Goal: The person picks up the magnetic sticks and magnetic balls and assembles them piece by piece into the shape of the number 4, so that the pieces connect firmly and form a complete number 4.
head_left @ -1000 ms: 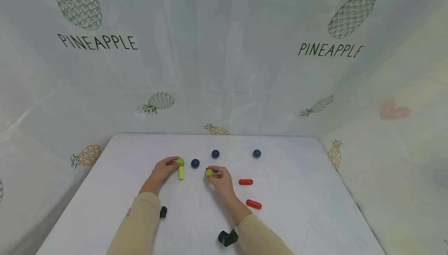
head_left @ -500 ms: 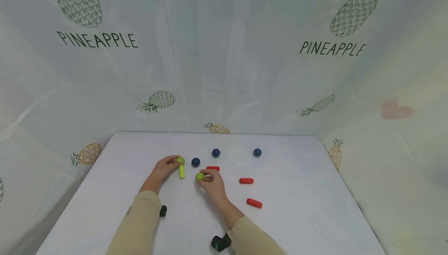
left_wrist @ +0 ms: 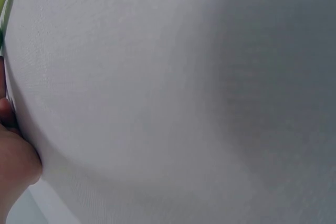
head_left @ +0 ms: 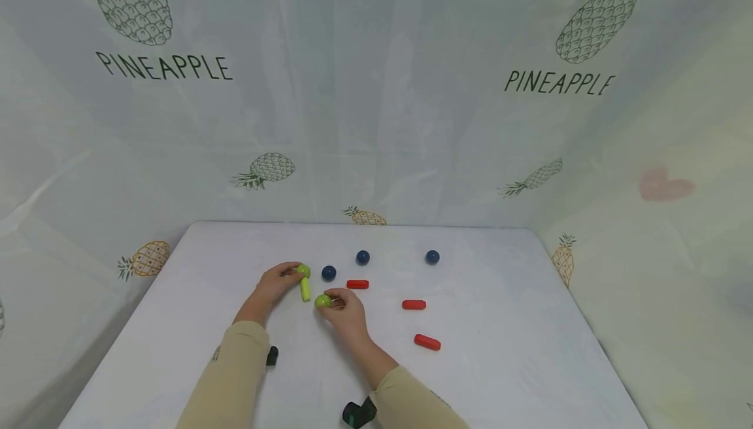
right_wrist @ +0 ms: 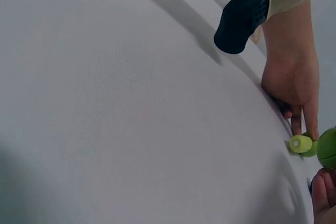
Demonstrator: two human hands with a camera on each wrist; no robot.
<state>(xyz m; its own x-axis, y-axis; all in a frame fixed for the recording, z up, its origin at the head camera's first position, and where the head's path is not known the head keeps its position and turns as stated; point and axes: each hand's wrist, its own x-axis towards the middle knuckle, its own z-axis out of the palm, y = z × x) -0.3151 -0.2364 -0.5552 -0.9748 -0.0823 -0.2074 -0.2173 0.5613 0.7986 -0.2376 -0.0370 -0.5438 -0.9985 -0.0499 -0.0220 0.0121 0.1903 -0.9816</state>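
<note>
In the head view, our left hand point(head_left: 275, 282) is pinching a green ball point(head_left: 303, 270) at the far end of a green stick point(head_left: 305, 290) on the counter point(head_left: 500, 350). Our right hand point(head_left: 347, 314) is gripping a second green ball point(head_left: 323, 301), just right of the stick. Blue balls point(head_left: 329, 273) and red sticks point(head_left: 414, 305) are lying beyond and rightward. In the left wrist view, our left hand is showing only partly; we cannot tell its grasp there. In the right wrist view, both hands are meeting near the green stick.
</note>
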